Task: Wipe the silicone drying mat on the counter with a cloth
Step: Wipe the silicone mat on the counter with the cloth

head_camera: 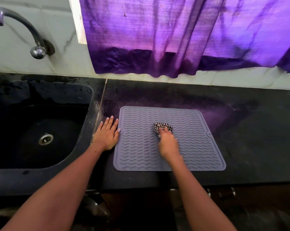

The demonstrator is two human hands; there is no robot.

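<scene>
A grey silicone drying mat (pixel 196 147) with wavy ridges lies flat on the black counter (pixel 257 139). A bunched black-and-white checked cloth (pixel 162 127) sits near the mat's middle. My right hand (pixel 167 144) grips the cloth and presses it onto the mat, fingers curled over its near side. My left hand (pixel 107 134) lies flat on the counter just left of the mat, fingers straight, its thumb touching the mat's left edge.
A black sink (pixel 24 130) with a metal drain (pixel 45 139) is set into the counter at the left, under a curved metal tap (pixel 24 29). A purple curtain (pixel 174 39) hangs over the wall behind the mat. The counter's front edge runs below the mat.
</scene>
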